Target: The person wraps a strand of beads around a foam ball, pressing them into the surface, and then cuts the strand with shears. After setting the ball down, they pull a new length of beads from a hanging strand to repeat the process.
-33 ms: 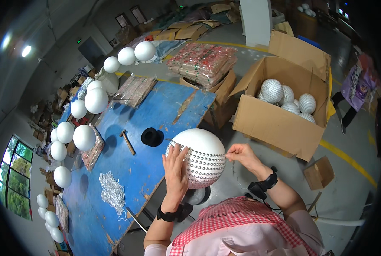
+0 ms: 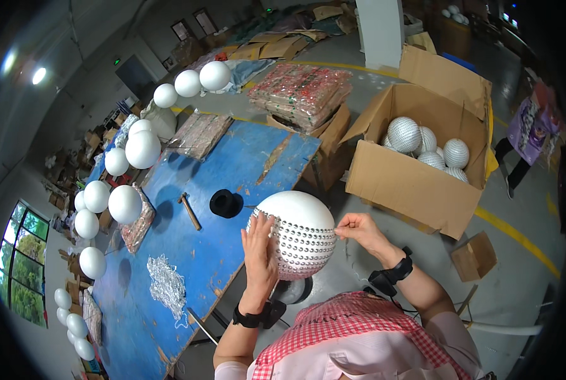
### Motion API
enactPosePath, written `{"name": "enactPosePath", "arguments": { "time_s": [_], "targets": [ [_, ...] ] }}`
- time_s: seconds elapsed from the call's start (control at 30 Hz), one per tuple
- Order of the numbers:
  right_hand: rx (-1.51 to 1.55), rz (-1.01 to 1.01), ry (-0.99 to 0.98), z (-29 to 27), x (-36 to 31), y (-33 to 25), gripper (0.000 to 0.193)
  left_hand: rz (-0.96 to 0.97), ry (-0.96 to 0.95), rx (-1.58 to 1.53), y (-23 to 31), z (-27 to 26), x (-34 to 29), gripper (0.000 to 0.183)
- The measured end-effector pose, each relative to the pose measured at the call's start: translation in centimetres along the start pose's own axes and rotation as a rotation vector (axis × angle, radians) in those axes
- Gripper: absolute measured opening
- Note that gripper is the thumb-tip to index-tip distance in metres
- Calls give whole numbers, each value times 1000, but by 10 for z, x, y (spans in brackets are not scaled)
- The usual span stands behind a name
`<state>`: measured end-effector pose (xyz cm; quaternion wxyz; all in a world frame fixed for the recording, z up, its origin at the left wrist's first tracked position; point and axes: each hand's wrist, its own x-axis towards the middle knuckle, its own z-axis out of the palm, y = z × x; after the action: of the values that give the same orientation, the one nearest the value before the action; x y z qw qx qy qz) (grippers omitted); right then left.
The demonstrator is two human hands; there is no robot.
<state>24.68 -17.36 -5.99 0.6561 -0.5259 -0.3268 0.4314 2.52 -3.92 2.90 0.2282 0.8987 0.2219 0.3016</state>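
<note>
A large white ball (image 2: 295,212) is in front of me, above the table's near edge. Rows of silver beads (image 2: 305,240) wrap around its middle and lower part; its top is bare white. My left hand (image 2: 259,253) lies against the ball's left side, fingers stretched out and flat. At the ball's right edge, my right hand (image 2: 359,233) pinches the string of beads where the upper row meets my fingertips. How much string is between those fingers is hidden. A tangled heap of silver bead strings (image 2: 166,283) lies on the blue table (image 2: 213,266).
A hammer (image 2: 190,211) and a black cylindrical piece (image 2: 226,203) lie on the table. Several plain white balls (image 2: 142,149) stand along its far left side. An open cardboard box (image 2: 416,187) at right holds beaded balls (image 2: 404,134). A person (image 2: 531,130) stands at far right.
The fingers of my left hand have shifted very slightly on the ball. My right hand and the ball look the same.
</note>
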Motion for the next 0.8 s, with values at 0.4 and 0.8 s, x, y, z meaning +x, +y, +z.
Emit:
{"name": "enactPosePath", "arguments": {
  "time_s": [0.4, 0.8],
  "targets": [
    [71, 35, -128, 19, 4, -33, 9, 132, -27, 444, 46, 4, -2, 100],
    [131, 121, -218, -8, 14, -23, 7, -178, 40, 359, 37, 18, -10, 67]
  ]
}}
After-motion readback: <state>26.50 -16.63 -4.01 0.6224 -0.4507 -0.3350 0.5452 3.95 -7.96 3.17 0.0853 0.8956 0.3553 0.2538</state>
